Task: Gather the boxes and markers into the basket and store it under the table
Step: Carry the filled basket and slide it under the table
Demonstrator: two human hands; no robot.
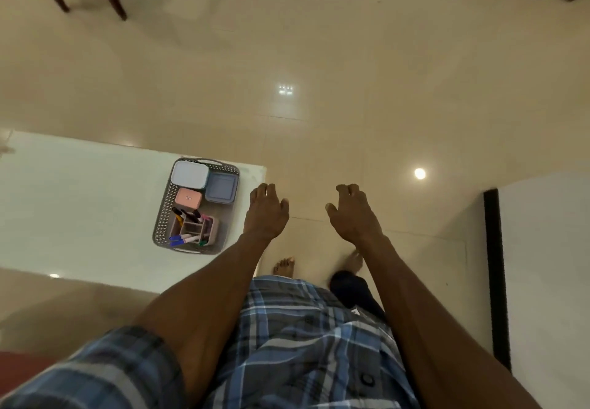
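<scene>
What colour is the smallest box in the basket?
Pink box, clearest in the head view.

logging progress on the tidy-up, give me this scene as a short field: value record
basket: grey basket on the white table, near its right end
boxes: white box, blue box and pink box, all inside the basket
markers: markers in and beside a pink organiser in the basket
left hand: left hand empty, fingers spread, right of the basket
right hand: right hand empty, over the floor
stored under table: not yet
</scene>
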